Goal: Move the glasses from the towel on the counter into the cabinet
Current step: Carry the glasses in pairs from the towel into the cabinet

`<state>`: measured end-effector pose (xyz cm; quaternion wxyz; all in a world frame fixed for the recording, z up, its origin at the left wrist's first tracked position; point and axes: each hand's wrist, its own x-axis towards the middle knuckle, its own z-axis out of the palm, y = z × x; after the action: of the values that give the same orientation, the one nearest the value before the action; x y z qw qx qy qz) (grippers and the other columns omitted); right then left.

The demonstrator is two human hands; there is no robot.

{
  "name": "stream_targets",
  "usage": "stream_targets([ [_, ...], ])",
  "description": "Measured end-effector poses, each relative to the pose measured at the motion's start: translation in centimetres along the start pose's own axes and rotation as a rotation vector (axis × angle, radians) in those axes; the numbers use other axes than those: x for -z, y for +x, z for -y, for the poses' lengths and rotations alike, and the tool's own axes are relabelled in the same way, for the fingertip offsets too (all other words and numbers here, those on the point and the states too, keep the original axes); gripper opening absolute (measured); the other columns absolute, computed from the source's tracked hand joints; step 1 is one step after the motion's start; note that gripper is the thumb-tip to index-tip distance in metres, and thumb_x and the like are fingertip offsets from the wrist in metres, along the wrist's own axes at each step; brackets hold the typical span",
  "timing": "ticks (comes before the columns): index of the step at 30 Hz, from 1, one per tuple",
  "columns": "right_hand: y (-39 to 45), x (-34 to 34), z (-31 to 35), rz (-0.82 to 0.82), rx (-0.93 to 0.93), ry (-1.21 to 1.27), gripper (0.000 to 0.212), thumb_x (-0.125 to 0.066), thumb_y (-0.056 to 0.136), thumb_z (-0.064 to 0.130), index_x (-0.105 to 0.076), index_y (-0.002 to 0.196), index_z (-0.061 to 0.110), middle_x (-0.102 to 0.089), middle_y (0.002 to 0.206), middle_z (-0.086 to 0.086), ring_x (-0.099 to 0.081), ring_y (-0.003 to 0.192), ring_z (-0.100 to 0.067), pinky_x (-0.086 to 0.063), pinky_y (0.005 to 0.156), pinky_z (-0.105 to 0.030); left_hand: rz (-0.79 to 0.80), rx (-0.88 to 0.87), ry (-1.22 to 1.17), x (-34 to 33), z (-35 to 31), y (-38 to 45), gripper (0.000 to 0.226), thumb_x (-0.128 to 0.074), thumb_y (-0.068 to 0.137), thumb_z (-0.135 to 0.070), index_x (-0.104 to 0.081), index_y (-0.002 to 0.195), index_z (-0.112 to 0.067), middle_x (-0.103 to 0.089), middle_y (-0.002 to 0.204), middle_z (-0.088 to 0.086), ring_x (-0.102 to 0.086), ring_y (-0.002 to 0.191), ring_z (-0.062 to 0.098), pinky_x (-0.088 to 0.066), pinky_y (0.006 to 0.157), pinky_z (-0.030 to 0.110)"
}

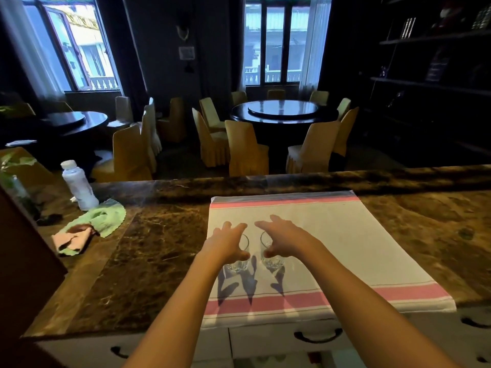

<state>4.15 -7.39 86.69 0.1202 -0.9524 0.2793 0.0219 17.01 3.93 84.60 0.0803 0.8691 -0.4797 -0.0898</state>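
Two clear drinking glasses stand upright side by side on a white towel (345,251) with pink stripes; the towel lies flat on the brown marble table (148,251). The left hand (228,245) reaches over the left glass (240,257); its fingers (225,226) are spread apart around the glass; I cannot tell if they touch it. The right hand (281,239) reaches over the right glass (271,254); its fingers (261,224) are spread apart too, with the thumb at the side of the glass. Far to the left on the table stands a white plastic bottle (79,185); just beside it lie a green cloth (106,217) and a pink cloth (73,239). White drawers (318,338) with dark handles sit under the table.
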Motion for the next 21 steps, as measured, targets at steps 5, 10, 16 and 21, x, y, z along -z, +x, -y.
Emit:
stream_targets([
  [5,1.8,-1.7,-0.6,0.068,-0.03,0.0,0.083,-0.078,0.081,0.027,-0.03,0.149,0.033,-0.034,0.152,-0.012,-0.046,0.129,-0.037,-0.047,0.099,-0.042,0.055,-0.001,0.016,-1.7,0.0,2.1,0.08,-0.073,0.083,-0.042,-0.029,0.148,-0.033,-0.037,0.148,0.009,-0.047,0.124,0.032,-0.048,0.1,0.042],
  [10,2.8,-2.5,-1.8,0.127,-0.05,-0.003,0.077,-0.076,0.083,0.022,-0.033,0.147,0.03,-0.04,0.142,-0.017,-0.047,0.124,-0.04,-0.046,0.097,-0.043,0.054,0.013,-0.027,-2.6,0.2,3.1,0.069,-0.08,0.079,-0.029,-0.043,0.137,-0.03,-0.045,0.134,0.01,-0.056,0.105,0.028,-0.054,0.091,0.035],
  [16,3.3,-3.1,-1.8,0.095,-0.047,-0.023,0.064,-0.078,0.08,0.024,-0.043,0.133,0.024,-0.042,0.132,-0.018,-0.054,0.11,-0.038,-0.051,0.088,-0.041,0.052,0.01,-0.05,-2.8,0.5,3.4,0.068,-0.083,0.075,-0.024,-0.047,0.132,-0.026,-0.049,0.126,0.011,-0.061,0.096,0.027,-0.056,0.087,0.032],
  [21,2.7,-3.4,-2.0,0.056,-0.062,0.014,0.063,-0.08,0.077,0.026,-0.047,0.13,0.024,-0.045,0.13,-0.015,-0.058,0.102,-0.035,-0.055,0.086,-0.04,0.013,-0.001,-0.072,-2.6,0.3,2.8,0.067,-0.085,0.073,-0.025,-0.05,0.131,-0.025,-0.051,0.125,0.009,-0.062,0.091,0.025,-0.057,0.084,0.029],
])
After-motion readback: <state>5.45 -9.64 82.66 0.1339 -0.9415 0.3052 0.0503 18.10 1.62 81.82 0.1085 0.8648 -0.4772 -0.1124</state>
